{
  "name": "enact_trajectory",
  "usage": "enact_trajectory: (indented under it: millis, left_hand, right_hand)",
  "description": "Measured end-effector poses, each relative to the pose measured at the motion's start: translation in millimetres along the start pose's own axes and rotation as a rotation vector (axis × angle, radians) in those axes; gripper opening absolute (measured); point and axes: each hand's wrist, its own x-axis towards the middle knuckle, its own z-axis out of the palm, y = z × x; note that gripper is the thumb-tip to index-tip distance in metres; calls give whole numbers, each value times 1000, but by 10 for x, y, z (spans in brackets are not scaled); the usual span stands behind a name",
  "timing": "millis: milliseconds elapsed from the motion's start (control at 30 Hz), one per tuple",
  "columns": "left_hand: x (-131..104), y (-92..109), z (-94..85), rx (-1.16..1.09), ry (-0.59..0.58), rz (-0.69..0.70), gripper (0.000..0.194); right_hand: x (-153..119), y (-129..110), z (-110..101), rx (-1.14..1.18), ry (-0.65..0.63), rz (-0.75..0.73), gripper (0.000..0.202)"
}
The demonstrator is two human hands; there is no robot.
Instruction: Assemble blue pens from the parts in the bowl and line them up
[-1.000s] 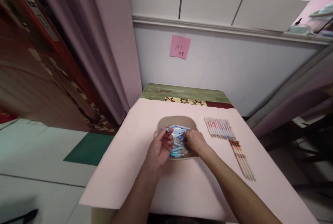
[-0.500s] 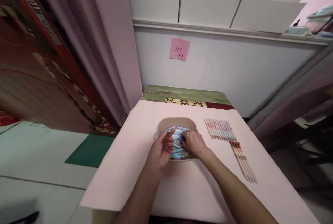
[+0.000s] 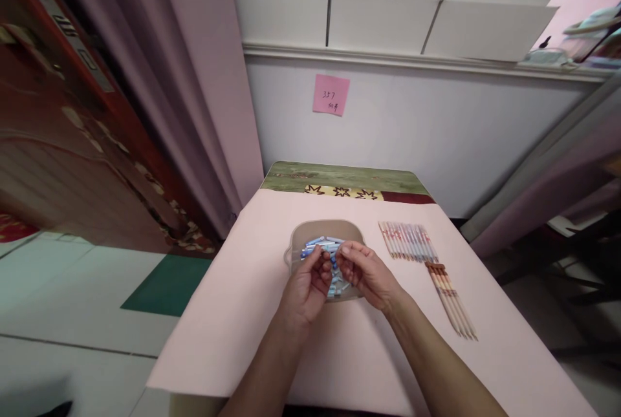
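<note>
A beige bin [image 3: 301,231] on the table holds several blue and pale blue pen-like pieces [image 3: 334,240]. Over its left front part is my left hand [image 3: 310,281], fingers curled and thumb pressed to the fingertips; whatever they pinch is too small to name. My right hand [image 3: 366,271] is just to the right, above the bin, with its thumb and index finger pinched together close to the left fingertips. What the right fingers hold, if anything, cannot be made out.
To the right, a row of pens [image 3: 407,241] lies side by side, with several brown-topped pens [image 3: 453,300] below it. The pink table cover [image 3: 233,313] ends before a green strip [image 3: 349,174] by the wall. A pink note [image 3: 330,95] hangs there.
My right hand has risen out of the bin and turned toward my left hand. The pale blue piece seen at my left fingertips earlier no longer shows clearly.
</note>
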Motion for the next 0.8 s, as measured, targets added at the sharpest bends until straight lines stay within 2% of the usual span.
enact_trajectory:
  millis: [133,300,400,500,600,700,800]
  left_hand:
    - [-23,-11,18,-2,-5,9,17]
    - [-35,-63,58,-25,-28,-46,27]
    - [-47,-90,83,-40,-50,-71,31]
    - [-55,-100,97,-48,-88,-103,34]
    - [-58,-112,97,-30,-117,-144,35]
    - [-59,-150,82,24,-116,-128,30]
    - [-59,-205,59,88,-76,-79,26]
  right_hand:
    - [-11,-11,-44,64,99,28,26]
    - [-66,0,-73,-13,210,-63,28]
    - [-115,-9,-62,-114,203,-112,32]
    - [-157,-21,-21,-192,146,-159,35]
    - [-188,-27,26,-270,121,-248,28]
    - [-218,-35,51,-546,171,-363,15]
    - [-246,-44,41,-982,239,-595,8]
